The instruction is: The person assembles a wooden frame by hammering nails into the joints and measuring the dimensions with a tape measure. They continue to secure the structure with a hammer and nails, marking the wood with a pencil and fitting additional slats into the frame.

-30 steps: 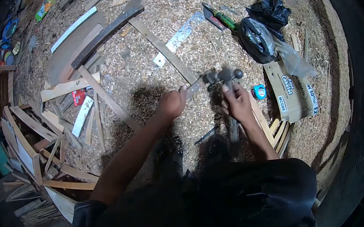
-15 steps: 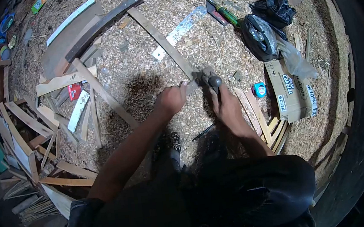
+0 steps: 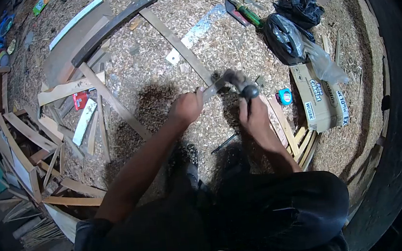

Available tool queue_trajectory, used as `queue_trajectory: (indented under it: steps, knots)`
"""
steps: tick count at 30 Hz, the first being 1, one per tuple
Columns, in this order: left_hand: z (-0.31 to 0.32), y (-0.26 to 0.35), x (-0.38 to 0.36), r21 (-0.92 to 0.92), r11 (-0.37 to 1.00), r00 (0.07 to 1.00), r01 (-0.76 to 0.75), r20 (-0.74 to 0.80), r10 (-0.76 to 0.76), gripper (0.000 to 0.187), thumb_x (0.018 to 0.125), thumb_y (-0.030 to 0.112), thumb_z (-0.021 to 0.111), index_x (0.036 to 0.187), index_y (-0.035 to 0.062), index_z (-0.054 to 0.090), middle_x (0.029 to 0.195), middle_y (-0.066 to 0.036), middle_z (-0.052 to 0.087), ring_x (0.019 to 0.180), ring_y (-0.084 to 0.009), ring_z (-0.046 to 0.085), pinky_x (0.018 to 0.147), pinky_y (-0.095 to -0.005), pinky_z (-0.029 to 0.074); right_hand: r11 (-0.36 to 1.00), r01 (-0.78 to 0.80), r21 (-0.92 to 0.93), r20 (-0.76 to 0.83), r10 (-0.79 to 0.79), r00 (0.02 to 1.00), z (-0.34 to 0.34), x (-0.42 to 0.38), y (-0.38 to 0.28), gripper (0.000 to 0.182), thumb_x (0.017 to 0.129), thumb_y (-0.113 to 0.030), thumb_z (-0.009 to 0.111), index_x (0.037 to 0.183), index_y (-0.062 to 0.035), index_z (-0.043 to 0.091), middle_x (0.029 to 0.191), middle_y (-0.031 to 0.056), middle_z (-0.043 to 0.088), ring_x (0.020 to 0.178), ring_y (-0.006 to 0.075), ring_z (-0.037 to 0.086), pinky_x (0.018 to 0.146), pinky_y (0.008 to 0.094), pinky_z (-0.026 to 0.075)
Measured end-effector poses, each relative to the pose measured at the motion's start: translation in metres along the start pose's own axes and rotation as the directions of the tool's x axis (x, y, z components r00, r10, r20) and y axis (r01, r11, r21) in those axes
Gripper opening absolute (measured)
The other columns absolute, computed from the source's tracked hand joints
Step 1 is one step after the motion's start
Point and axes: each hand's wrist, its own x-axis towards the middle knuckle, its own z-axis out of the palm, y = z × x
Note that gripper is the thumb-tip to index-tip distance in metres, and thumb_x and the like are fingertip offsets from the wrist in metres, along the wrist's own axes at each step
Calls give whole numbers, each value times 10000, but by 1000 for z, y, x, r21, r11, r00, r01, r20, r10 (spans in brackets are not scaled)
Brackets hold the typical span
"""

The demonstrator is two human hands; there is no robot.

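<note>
My left hand is closed round the near end of a flat, pale piece, thumb along its edge. My right hand is wrapped round a dark tool with a round knob on top; its blurred metal part reaches left to the far end of the pale piece. Whether the two touch is unclear. Just beyond them, a long wooden strip runs up to a dark curved beam. A thin dark rod lies on the shavings below my hands.
Right of my right hand are a blue tape measure, a cardboard box, black plastic bags and wooden strips. A green-handled saw lies beyond. Cut wood is piled at left.
My right hand and the knobbed tool have moved slightly right and toward me. The pale piece in my left hand now shows more fully. My left hand has barely moved.
</note>
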Motion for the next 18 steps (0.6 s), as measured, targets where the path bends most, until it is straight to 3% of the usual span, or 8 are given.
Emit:
queue_trajectory:
  steps: [2, 6, 8, 10, 12, 15, 16, 18]
  knots:
    - [6, -6, 6, 16, 1000, 1000, -1, -28, 2, 677, 1043, 463, 290, 910, -59, 699, 946, -330, 663, 927, -476, 657, 879, -535, 491, 994, 98, -39, 20, -97, 995, 8, 2, 9, 357, 951, -129, 575, 1280, -9, 503, 919, 270, 655, 737, 443, 658, 624, 481, 527]
    - [6, -7, 10, -8, 999, 999, 32, 1, -32, 699, 1041, 484, 290, 891, -64, 697, 933, -343, 653, 929, -475, 656, 875, -537, 489, 998, 18, 56, -55, -15, 998, 4, 2, -9, 306, 947, -95, 573, 1233, 3, 530, 952, 261, 660, 761, 448, 658, 655, 464, 533]
    - [5, -9, 5, -34, 999, 1000, -27, 7, 27, 702, 1038, 491, 292, 903, -68, 692, 947, -348, 648, 941, -473, 654, 878, -539, 485, 974, 216, 72, -161, -203, 966, 3, 5, -12, 275, 952, -77, 554, 1217, -7, 540, 948, 259, 664, 770, 456, 661, 664, 467, 542]
    - [5, -9, 9, -38, 999, 999, -35, 24, 36, 687, 1044, 469, 286, 916, -78, 682, 932, -348, 649, 912, -468, 659, 860, -536, 489, 982, 186, 18, -85, -183, 979, 8, 6, -6, 305, 951, -78, 544, 1249, -19, 526, 944, 265, 666, 772, 469, 657, 664, 492, 544]
    - [5, -9, 10, -41, 999, 999, -22, -27, 21, 681, 1046, 456, 286, 900, -81, 679, 906, -345, 650, 881, -468, 662, 842, -537, 493, 979, -123, -163, 208, 156, 966, 12, 6, 4, 377, 947, -91, 541, 1315, -28, 492, 942, 279, 668, 769, 489, 647, 651, 527, 535]
    - [-11, 3, 9, -132, 991, 999, 25, 33, -21, 678, 1047, 447, 285, 906, -87, 678, 896, -349, 649, 879, -478, 661, 841, -537, 496, 999, 46, -29, -18, -47, 999, 2, 15, 0, 401, 944, -96, 550, 1333, -24, 485, 943, 286, 665, 746, 482, 649, 640, 522, 536]
    - [-9, 5, -2, -174, 982, 993, 67, 104, -50, 677, 1046, 446, 285, 913, -89, 678, 897, -352, 648, 885, -483, 660, 845, -536, 496, 999, 39, 13, -10, -38, 999, 2, 12, 0, 408, 942, -95, 556, 1336, -20, 482, 939, 292, 663, 725, 477, 649, 628, 521, 533]
    - [-2, 0, 2, -129, 991, 998, 46, 53, -39, 675, 1043, 449, 292, 919, -92, 677, 903, -358, 647, 902, -488, 658, 857, -533, 495, 996, 44, 75, 12, -45, 999, 11, 4, 9, 404, 940, -94, 564, 1326, -15, 476, 925, 302, 660, 697, 474, 645, 606, 526, 525]
